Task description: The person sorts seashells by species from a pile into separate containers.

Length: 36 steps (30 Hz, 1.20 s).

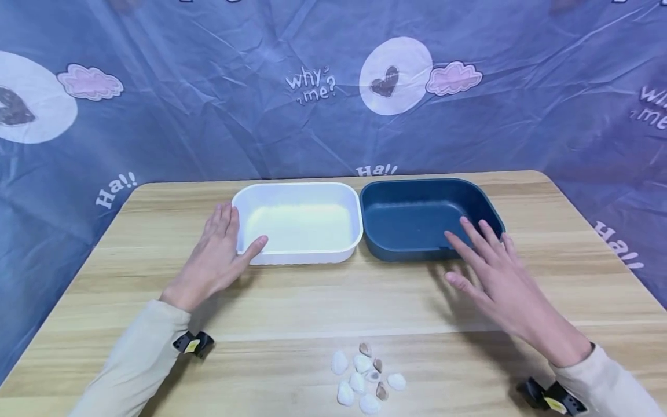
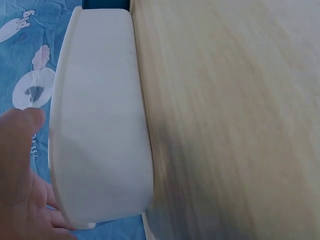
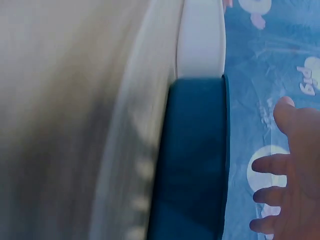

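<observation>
A white rectangular tub [image 1: 299, 255] and a dark blue tub [image 1: 411, 253] stand side by side toward the table's back. My left hand [image 1: 216, 255] is at the white tub's left end, its fingers along the outer wall and its thumb spread toward the front rim. In the left wrist view that thumb [image 2: 22, 130] stands apart from the wall; whether the fingertips touch is hard to tell. My right hand [image 1: 495, 284] hovers by the blue tub's front right corner, fingers spread and holding nothing. Several white shells [image 1: 345, 394] and brown shells [image 1: 381, 391] lie near the table's front.
A wooden table [image 1: 292, 313] carries everything. Behind it hangs a blue printed cloth [image 1: 208, 116], which also shows along both sides. Each wrist wears a small black camera, one on the left [image 1: 193, 344] and one on the right [image 1: 554, 398].
</observation>
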Available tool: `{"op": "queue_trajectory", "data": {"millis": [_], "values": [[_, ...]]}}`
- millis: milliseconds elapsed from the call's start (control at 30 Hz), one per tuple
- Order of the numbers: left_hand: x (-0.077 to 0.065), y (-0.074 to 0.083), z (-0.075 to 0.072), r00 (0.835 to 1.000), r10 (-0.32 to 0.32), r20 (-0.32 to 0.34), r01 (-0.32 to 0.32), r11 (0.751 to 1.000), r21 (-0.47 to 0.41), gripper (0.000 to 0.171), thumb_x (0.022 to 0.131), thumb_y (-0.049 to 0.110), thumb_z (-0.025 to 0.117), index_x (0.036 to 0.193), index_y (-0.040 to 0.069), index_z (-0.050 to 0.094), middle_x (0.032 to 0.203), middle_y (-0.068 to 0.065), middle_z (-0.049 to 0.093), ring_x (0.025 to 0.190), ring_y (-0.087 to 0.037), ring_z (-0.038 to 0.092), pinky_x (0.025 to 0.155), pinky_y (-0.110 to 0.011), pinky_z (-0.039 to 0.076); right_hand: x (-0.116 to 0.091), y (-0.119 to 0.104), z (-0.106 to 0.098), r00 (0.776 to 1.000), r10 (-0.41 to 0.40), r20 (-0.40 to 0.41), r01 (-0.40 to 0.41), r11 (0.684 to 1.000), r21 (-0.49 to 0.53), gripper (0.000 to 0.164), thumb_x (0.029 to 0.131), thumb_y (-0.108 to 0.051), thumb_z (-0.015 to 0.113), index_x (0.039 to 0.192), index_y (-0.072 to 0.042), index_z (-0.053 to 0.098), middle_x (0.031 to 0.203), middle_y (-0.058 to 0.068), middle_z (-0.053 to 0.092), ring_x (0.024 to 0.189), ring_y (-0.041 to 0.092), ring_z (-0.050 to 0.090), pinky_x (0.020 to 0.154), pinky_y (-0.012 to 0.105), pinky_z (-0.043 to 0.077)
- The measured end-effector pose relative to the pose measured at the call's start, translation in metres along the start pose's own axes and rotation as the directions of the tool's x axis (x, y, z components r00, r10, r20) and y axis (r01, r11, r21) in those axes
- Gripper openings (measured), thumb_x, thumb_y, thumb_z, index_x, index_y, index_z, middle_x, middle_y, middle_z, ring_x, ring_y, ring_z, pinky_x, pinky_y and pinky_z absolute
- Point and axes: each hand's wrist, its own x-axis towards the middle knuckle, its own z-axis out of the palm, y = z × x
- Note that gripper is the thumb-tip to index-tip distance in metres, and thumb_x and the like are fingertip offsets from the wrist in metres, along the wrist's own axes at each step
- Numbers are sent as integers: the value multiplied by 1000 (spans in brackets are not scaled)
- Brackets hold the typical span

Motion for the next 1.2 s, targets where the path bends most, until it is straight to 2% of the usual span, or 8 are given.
{"op": "queue_trajectory", "data": {"millis": [200,300,500,600,667,767,867,1200], "values": [[7,-1,3,1000,3,10,-3,1000,-4,96,96,66,25,148,-11,-1,157,-25,-10,145,-34,-14,118,-49,-4,-10,-23,11,976,-197,-92,206,973,102,67,92,-54,54,140,-7,50,155,13,32,142,30,27,119,31,14],[9,-1,4,1000,-6,26,6,1000,5,98,96,67,24,148,-12,-2,156,-26,-11,144,-37,-13,118,-50,-3,-16,-35,21,964,-253,-77,264,934,240,61,89,-47,63,135,-8,56,149,11,42,136,24,39,114,21,23],[11,-2,5,999,-16,42,16,1000,3,99,95,68,24,148,-12,-2,156,-25,-12,144,-36,-14,118,-50,-4,-30,-44,50,948,-314,60,218,772,597,56,75,-24,82,128,-14,64,140,9,53,133,19,45,110,16,29],[13,-2,4,999,-17,47,16,1000,3,99,95,68,24,148,-11,-3,156,-24,-14,144,-35,-15,118,-49,-4,-34,-43,62,925,-373,79,227,705,672,55,72,-26,82,124,-16,67,140,11,52,137,22,39,115,20,20],[15,-2,4,998,-18,53,18,1000,4,100,94,69,24,148,-10,-4,156,-23,-15,144,-34,-16,118,-48,-5,-35,-43,69,908,-417,41,284,685,671,54,70,-29,82,121,-16,69,141,13,52,139,26,35,117,23,14],[16,-3,3,998,-11,55,11,1000,4,99,95,68,24,148,-10,-4,156,-22,-16,144,-33,-17,118,-48,-6,-36,-44,76,884,-467,-25,374,674,637,47,70,-34,81,114,-20,73,142,16,50,141,31,31,119,29,7],[17,-6,4,999,-6,52,7,1000,-2,98,95,67,25,148,-10,-4,156,-20,-16,144,-32,-17,118,-47,-6,-36,-47,80,873,-482,-75,430,687,586,39,70,-38,80,107,-26,75,141,16,51,139,36,32,119,34,7],[16,-10,7,999,21,28,-20,1000,-18,94,97,64,27,149,-9,-3,157,-22,-15,144,-31,-17,118,-46,-6,-37,-53,86,900,-419,-122,413,728,547,25,70,-37,82,93,-31,73,135,10,57,134,33,40,118,35,12]]}}
